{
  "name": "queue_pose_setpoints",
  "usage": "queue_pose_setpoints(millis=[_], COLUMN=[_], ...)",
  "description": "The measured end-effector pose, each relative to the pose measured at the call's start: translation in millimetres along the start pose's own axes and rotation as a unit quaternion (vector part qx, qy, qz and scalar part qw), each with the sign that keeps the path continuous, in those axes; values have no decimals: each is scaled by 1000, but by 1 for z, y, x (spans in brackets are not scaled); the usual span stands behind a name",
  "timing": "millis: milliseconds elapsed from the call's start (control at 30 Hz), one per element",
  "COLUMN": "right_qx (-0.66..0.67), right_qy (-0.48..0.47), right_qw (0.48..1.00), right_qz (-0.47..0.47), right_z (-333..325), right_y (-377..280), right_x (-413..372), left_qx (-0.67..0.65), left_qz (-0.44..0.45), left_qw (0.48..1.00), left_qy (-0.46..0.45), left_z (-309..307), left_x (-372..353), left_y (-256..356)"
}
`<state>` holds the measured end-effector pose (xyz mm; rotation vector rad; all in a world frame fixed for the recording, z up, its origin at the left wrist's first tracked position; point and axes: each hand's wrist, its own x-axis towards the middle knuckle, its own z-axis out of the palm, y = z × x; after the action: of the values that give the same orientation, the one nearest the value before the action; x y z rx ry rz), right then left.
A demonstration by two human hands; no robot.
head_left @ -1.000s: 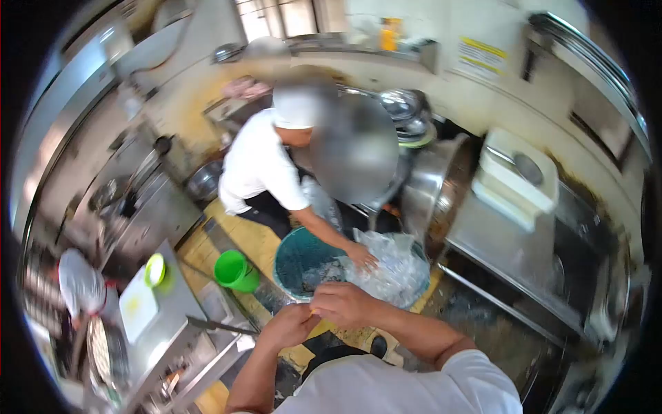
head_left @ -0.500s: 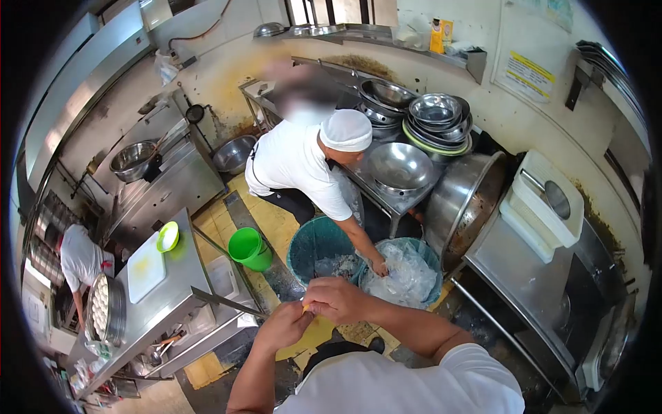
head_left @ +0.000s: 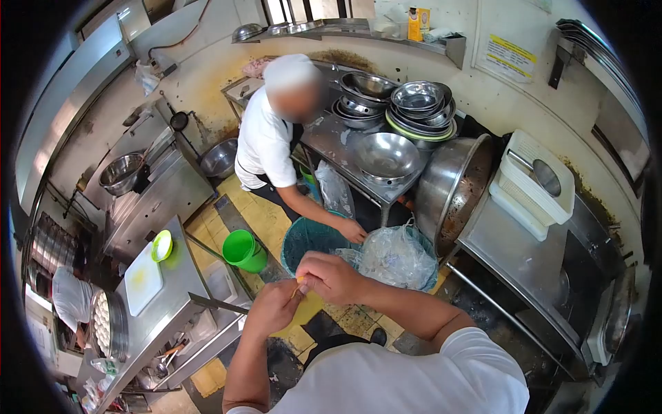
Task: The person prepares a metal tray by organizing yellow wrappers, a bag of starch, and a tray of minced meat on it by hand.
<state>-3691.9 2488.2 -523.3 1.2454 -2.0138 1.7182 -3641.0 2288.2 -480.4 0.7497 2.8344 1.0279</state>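
My left hand (head_left: 274, 307) and my right hand (head_left: 336, 277) are together in front of my chest, fingers pinched closed. Between their fingertips shows a small orange-yellow strip (head_left: 300, 281), too small to tell its kind. Both hands grip it. Beyond my hands stands a teal bin (head_left: 293, 241). To its right is a second bin (head_left: 431, 241) heaped with clear plastic bags (head_left: 394, 257). A co-worker's hand (head_left: 353, 231) reaches to the edge of that plastic, apart from my hands.
A co-worker in a white cap (head_left: 272, 138) leans beside a steel table with stacked bowls (head_left: 420, 103). A green bucket (head_left: 243, 250) stands on the floor. At left, a steel table (head_left: 176, 290) bears a white cutting board (head_left: 143, 274); another person (head_left: 72, 300) is beyond it.
The co-worker has straightened up somewhat, their hand drawn left and up from the plastic bags. My hands stay together, and more of the orange-yellow strip shows. The view has shifted slightly.
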Motion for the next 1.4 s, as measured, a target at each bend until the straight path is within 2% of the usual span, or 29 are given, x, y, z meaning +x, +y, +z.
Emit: queue_pose_setpoints(millis=[67, 167, 267, 367, 467, 633, 767, 867, 933, 967, 1000, 1033, 1067, 1133, 1167, 1267, 1400], right_qx=[-26, -16, 28, 30, -16, -11, -14, -6, -87, -115, -130, -203, -307, -363, -384, -471, -553], right_qy=[28, 2, -33, -78, -100, -103, -119, -128, -82, -18, 56, 135, 188, 252, 276, 275, 305], right_qw=[999, 1000, 997, 993, 995, 995, 993, 990, 988, 993, 982, 960, 926, 888, 859, 813, 745], right_qz=[21, -18, 63, 88, -3, -1, -1, -61, -97, -12, 127, 141, 117, 129, 196, 206, 214], right_z=[-7, -13, -14, -19, -16, -6, -5, -11, -34, -52, -75, -104, -136, -195, -213, -275, -344], right_y=[-5, -2, -8, -14, 5, 11, 15, 20, 52, 83, 104, 139, 161, 218, 215, 249, 294], right_x=[4, 6, 7, 14, 16, 17, 13, 20, 31, 34, 39, 44, 42, 24, 22, 12, 37], left_qx=[-10, -2, 17, 22, 8, -43, -21, -13, -47, -50, -54, -58, -56, -52, -66, -113, -111], left_qz=[-8, -8, 12, 18, 2, -76, -77, -64, -57, -42, -25, -5, -18, -39, -49, -124, -99], left_qw=[1000, 1000, 1000, 999, 999, 996, 997, 997, 994, 994, 994, 993, 992, 989, 986, 973, 982], left_qy=[6, 8, 16, 46, 49, 37, 24, 40, 80, 88, 96, 106, 114, 135, 143, 161, 114], left_z=[-8, -14, -12, -6, -4, -1, 6, 13, 13, 8, 2, -5, -12, -21, -21, 3, 19], left_x=[5, 8, 8, 2, 0, -3, 5, 2, 1, -3, -6, -8, -14, -26, -24, -27, 11], left_y=[9, 9, 4, -3, -5, 0, -2, -19, -21, -25, -30, -36, -41, -59, -72, -101, -108])
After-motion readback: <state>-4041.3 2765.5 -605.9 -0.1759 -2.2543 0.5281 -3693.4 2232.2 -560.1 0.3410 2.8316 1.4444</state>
